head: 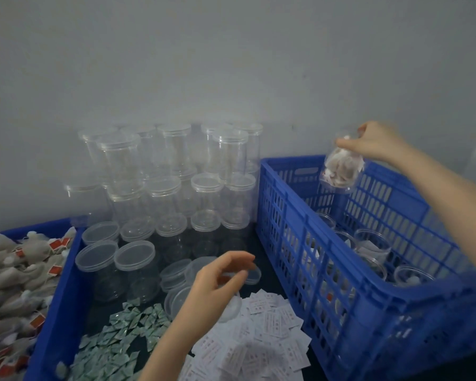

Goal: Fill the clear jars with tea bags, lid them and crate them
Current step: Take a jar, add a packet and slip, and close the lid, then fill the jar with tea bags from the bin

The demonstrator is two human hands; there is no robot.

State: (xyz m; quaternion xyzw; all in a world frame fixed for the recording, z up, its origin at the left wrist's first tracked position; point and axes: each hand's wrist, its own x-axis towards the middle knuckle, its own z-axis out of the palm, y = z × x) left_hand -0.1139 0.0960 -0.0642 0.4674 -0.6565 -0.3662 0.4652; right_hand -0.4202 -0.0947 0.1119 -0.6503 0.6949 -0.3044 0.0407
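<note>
My right hand (374,144) grips a clear jar filled with tea bags (341,169) by its top and holds it in the air above the blue slatted crate (286,224) at the right. Several filled jars (371,243) stand inside that crate. My left hand (217,281) hovers with loosely curled fingers over loose clear lids (176,273) in the middle and holds nothing that I can see. Empty lidded clear jars (173,171) are stacked against the wall. A blue bin at the left holds a heap of tea bags (14,284) with red tags.
Two upright clear jars (116,268) stand before the stack on the dark table. Small green-white sachets (121,342) and white printed packets (261,334) lie in piles near the front. A grey wall closes the back.
</note>
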